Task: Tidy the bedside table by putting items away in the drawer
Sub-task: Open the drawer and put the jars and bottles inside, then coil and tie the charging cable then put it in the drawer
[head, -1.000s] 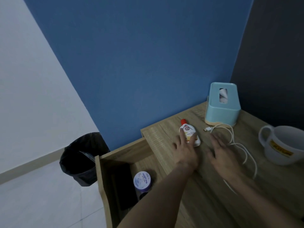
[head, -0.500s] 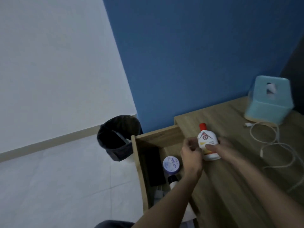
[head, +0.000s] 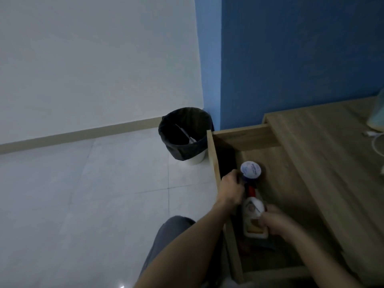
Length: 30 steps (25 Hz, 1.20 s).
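The wooden drawer [head: 213, 156] of the bedside table [head: 332, 163] stands pulled out. Inside it, my right hand [head: 277, 222] grips a white bottle [head: 254, 215] with a red cap, held low over the drawer's floor with the cap pointing away from me. My left hand [head: 229, 190] has its fingers curled beside the bottle's cap, touching a round jar with a white lid [head: 250, 169]. Whether it grips anything is unclear. A flat black item [head: 227, 161] lies along the drawer's left wall.
A black-lined waste bin [head: 185, 136] stands on the tiled floor by the blue wall, just left of the drawer. At the table's far right edge are a white cable [head: 374, 142] and a pale blue tissue box [head: 378, 115]. My knee [head: 172, 229] is below the drawer.
My right hand has carried the bottle off the table top and down into the drawer. My left hand moved with it to the jar. The view swung left and down.
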### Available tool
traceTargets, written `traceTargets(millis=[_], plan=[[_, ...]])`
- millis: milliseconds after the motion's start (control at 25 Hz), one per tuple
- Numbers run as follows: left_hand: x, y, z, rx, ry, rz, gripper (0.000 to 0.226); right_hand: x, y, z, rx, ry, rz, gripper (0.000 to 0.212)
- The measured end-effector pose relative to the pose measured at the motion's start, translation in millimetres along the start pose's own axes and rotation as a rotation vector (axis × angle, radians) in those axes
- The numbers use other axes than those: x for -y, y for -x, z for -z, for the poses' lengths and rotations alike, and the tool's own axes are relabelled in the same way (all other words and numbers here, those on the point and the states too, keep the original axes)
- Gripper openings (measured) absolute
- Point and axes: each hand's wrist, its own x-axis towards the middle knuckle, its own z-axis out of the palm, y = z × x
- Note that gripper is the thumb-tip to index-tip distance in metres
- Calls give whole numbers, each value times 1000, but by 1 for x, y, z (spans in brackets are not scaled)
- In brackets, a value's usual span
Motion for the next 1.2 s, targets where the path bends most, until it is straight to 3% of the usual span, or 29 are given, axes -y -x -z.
traceTargets(millis=[280,400,480,560,720,840,960,1080,1200], plan=[[8,0,2,-25,-60,-44,26,-19,9,-34,-22,75,4,47],[6,2,1,-24,-82,-49,25,-18,16,-35,-87,88,49,23],[6,2,1,-22,-86,-47,24,-18,21,-32,-104,116,126,38],[5,4,1,-19,-85,-47,24,-7,30,-23,-141,163,215,38],[12,1,0,-13,-97,-65,22,29,61,29,-490,140,544,8],[18,-5,-4,7,-120,-93,20,30,93,104,-915,-8,704,16],[18,-9,-7,-12,-191,-108,19,0,96,169,-1212,82,479,31],[-5,-10,-10,-37,-193,-147,23,-28,85,197,-1108,153,244,56],[-64,-6,-37,-84,-136,-380,27,-47,72,207,-1015,284,167,53]])
